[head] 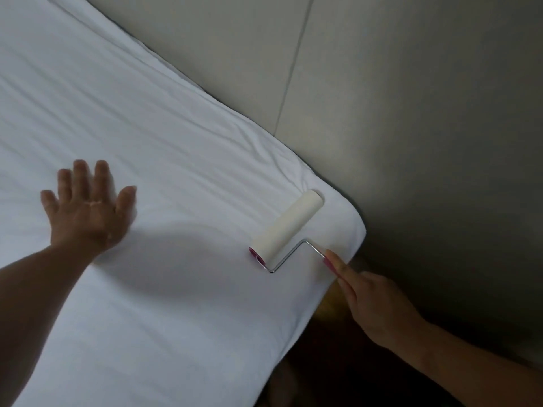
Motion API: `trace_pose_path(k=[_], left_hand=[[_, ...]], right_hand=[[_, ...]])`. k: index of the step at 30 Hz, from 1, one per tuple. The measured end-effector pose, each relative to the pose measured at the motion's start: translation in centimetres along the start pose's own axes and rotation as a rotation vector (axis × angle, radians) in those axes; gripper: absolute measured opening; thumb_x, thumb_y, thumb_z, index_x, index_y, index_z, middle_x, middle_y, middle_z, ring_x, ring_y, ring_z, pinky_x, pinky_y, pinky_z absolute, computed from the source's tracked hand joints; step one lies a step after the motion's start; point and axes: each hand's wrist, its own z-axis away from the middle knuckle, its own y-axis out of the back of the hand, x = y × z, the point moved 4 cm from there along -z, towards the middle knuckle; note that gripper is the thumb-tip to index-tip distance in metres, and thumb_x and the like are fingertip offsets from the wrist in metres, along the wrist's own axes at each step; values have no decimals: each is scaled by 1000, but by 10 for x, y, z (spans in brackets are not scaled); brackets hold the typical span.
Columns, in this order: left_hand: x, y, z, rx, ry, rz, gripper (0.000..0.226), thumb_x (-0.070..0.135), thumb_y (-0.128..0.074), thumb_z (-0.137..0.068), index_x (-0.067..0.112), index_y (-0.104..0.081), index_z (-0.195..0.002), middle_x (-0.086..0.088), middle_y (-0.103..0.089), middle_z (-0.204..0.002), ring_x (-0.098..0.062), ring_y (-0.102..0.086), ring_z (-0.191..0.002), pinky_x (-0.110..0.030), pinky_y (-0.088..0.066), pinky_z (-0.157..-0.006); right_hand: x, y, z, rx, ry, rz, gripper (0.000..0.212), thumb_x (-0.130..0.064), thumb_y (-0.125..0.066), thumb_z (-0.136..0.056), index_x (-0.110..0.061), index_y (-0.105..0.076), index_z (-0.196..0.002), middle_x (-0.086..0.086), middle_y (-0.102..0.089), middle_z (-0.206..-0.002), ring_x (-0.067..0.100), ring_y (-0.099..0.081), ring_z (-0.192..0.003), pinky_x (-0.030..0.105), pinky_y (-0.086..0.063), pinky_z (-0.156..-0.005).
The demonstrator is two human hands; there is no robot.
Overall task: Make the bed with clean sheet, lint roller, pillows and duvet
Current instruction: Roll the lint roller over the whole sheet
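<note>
A white sheet (164, 148) covers the mattress, with shallow wrinkles running across it. A lint roller (288, 227) with a cream roll, a bent metal arm and a pink handle lies flat on the sheet near the bed's corner. My right hand (373, 304) is closed around the pink handle, index finger stretched along it. My left hand (88, 207) rests palm down on the sheet at the left, fingers spread, holding nothing. No pillows or duvet are in view.
A grey padded headboard or wall panel (411, 98) with a vertical seam runs along the far side of the bed. The bed's corner (352, 224) is just right of the roller. Below it lies a dark gap of floor (323, 362).
</note>
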Motion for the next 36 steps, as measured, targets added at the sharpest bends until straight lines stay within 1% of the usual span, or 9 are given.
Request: trace_pose_path(k=[4,9,14,19,23,26,30,33,36], left_hand=[[2,0,1,35,-48,30,82,73,-14,-93,19,-14,-156,-19,-11,-162,-43,-8,-148,-68,-12,-115],[-1,-4,-3,23,-56,9,85,73,-11,-93,14,-18,-154,-22,-16,-160,-47,-13,-146,-70,-12,-113],[-10,7,-1,12,-101,27,82,75,-17,-92,21,-21,-154,-18,-21,-159,-43,-20,-144,-65,-22,-113],[-35,34,-8,24,-176,110,78,78,-17,-89,34,-25,-152,-2,-27,-161,-31,-32,-142,-55,-29,-109],[-85,50,-32,65,-56,115,81,74,-18,-88,27,-31,-153,-7,-30,-160,-33,-33,-142,-56,-30,-108],[-145,49,-59,63,181,79,83,78,-7,-87,33,-16,-157,-4,-12,-166,-27,-12,-151,-56,-16,-116],[-202,47,-93,19,303,48,81,79,-5,-88,38,0,-158,-1,4,-167,-24,4,-153,-58,-6,-119],[-225,47,-114,58,369,84,84,81,0,-86,37,3,-157,-1,7,-167,-25,7,-153,-59,-3,-119],[-228,41,-117,101,378,93,83,79,0,-86,38,4,-157,0,7,-167,-24,10,-153,-58,2,-119]], right_hand=[[10,0,29,-29,-32,122,53,-57,-3,-93,-63,23,-138,-13,-47,-76,6,-51,-60,19,-42,-52],[19,5,54,-120,-149,181,58,-50,-19,-104,-58,24,-142,-12,-51,-80,6,-55,-67,22,-52,-66],[4,39,67,-221,-208,177,55,-54,-18,-100,-57,11,-147,-12,-59,-84,6,-60,-72,25,-54,-74],[-51,100,54,-198,-190,249,56,-59,-12,-92,-57,-5,-148,-15,-69,-110,1,-65,-94,15,-48,-88],[-117,131,-13,58,-66,194,40,-61,-23,-102,-61,-46,-135,-31,-68,-89,-9,-63,-69,-11,-25,-81],[-171,116,-93,79,69,129,42,-52,-42,-93,-55,-54,-133,-29,-69,-100,0,-67,-88,-4,-36,-83],[-272,104,-223,49,235,-15,43,-29,-58,-97,-57,-53,-129,-51,-54,-79,-13,-59,-74,-6,-35,-69],[-354,89,-321,46,327,-87,40,-34,-49,-102,-43,-53,-140,-29,-65,-104,6,-65,-101,-3,-34,-70],[-435,77,-399,58,361,-140,34,-40,-41,-104,-29,-62,-128,-4,-70,-99,24,-65,-99,24,-40,-72]])
